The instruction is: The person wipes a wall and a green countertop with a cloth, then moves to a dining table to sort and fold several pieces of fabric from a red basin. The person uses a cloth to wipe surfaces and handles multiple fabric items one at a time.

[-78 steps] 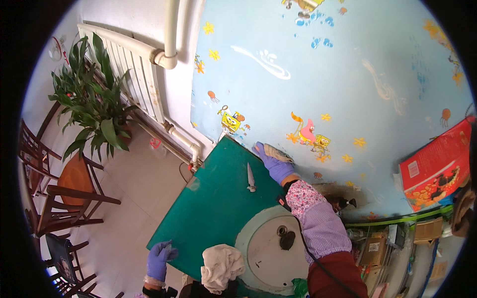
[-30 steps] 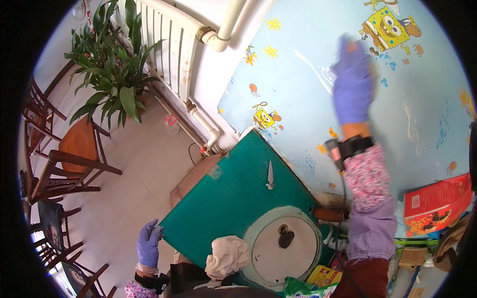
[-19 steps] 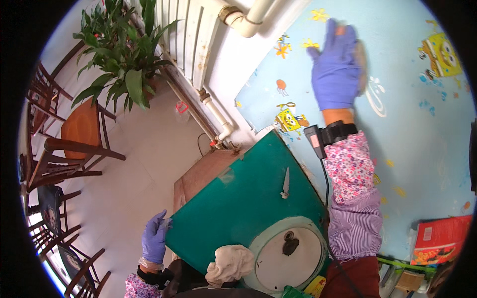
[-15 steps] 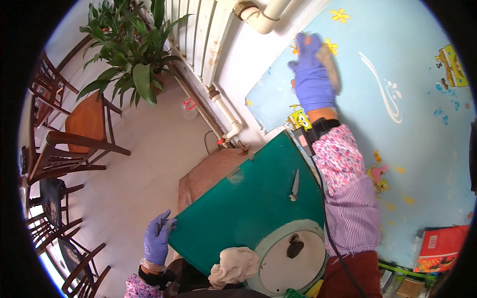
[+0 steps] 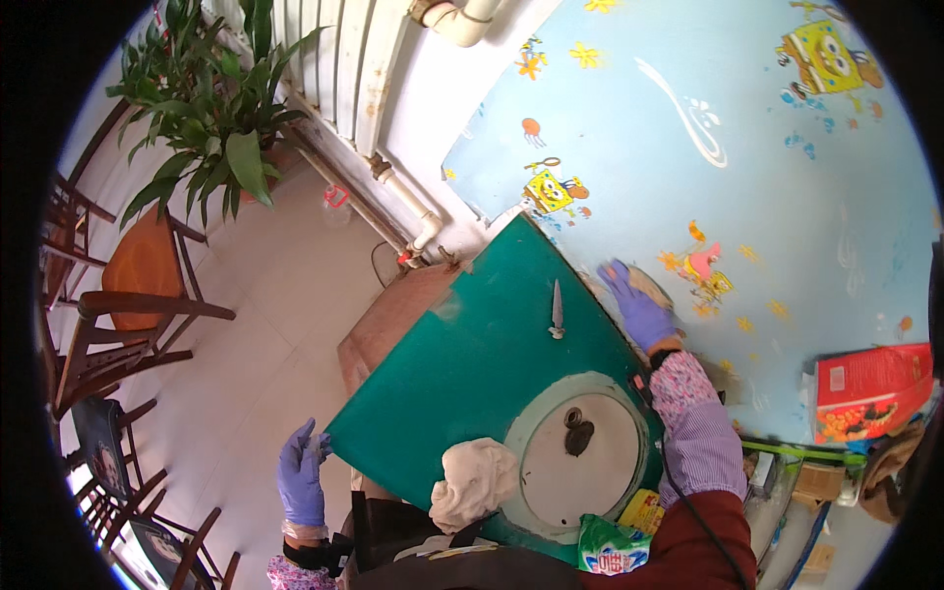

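My right hand (image 5: 639,307), in a purple glove, presses a tan, flat pad (image 5: 650,286) against the light-blue wall covering (image 5: 629,147) with cartoon figures. Its fingers lie over the pad; whether it is sponge or cloth I cannot tell. At the near left, my left hand (image 5: 301,477), gloved the same way, has its fingers bent at the corner of a green tabletop (image 5: 433,383). A crumpled whitish cloth (image 5: 474,484) lies at the table's near edge. Beside it is a round pale basin or disc (image 5: 615,452) with a dark lump (image 5: 580,439) on it.
A narrow pointed grey blade (image 5: 558,307) lies on the tabletop. A green packet (image 5: 612,544) is at its near edge. White pipes (image 5: 425,221) and a radiator (image 5: 334,69) run along the wall. Left are a leafy plant (image 5: 211,138) and wooden chairs (image 5: 147,265). A red packet (image 5: 870,391) stands right.
My right hand has slid with the pad down the wall covering, toward me, to beside the table edge. The view has shifted a little; my left hand stays at the table corner.
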A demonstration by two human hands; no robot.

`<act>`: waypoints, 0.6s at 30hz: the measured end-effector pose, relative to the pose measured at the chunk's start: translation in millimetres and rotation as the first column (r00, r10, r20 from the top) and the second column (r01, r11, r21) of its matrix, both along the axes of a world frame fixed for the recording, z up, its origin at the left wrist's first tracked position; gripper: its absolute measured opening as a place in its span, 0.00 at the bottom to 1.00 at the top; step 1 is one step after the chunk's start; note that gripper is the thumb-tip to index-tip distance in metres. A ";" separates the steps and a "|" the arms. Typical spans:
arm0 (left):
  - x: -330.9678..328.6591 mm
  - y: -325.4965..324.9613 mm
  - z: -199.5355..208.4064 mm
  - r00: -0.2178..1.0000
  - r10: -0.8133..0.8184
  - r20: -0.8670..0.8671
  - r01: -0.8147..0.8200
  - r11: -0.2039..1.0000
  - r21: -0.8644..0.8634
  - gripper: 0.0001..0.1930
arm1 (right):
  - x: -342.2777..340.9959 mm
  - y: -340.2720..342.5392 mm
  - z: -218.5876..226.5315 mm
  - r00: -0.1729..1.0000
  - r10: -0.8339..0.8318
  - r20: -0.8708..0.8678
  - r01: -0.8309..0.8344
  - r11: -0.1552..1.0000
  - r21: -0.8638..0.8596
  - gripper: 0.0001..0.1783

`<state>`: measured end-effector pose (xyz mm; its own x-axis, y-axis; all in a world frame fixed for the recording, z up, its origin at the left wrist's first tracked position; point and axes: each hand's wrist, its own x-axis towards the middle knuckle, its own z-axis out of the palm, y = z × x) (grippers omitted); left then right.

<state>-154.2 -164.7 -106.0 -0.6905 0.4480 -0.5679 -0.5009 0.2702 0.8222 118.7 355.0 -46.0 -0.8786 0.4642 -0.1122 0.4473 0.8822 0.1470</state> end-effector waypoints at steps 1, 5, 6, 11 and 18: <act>0.0 -0.6 -0.4 1.000 -0.007 0.002 0.007 1.000 -0.004 0.17 | 11.4 -2.1 10.5 0.999 -0.052 0.002 0.052 0.998 -0.039 0.33; 5.4 -2.4 -0.9 0.998 -0.060 -0.015 0.060 0.998 -0.006 0.18 | -1.4 -15.3 34.2 0.939 0.033 0.341 -0.203 0.856 0.476 0.34; 7.6 2.8 -3.3 0.997 -0.070 -0.036 0.070 0.998 0.004 0.18 | -19.0 -13.8 37.6 0.957 0.071 0.280 -0.226 0.789 0.572 0.35; 27.9 43.7 4.5 0.975 -0.127 -0.184 0.148 0.983 0.110 0.17 | -64.6 -45.1 49.3 0.880 -0.065 -0.471 0.139 0.983 0.123 0.33; 75.0 164.9 25.7 0.653 -0.574 -0.494 0.621 0.780 -0.085 0.17 | 24.7 -113.1 9.0 0.030 -0.799 -0.601 0.045 0.601 -0.798 0.31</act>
<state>-79.2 0.1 -80.3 -0.4194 0.8880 -0.1884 0.1970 0.2916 0.9360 143.4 241.8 -37.0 -0.1174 0.9815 0.1514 0.1995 0.1726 -0.9646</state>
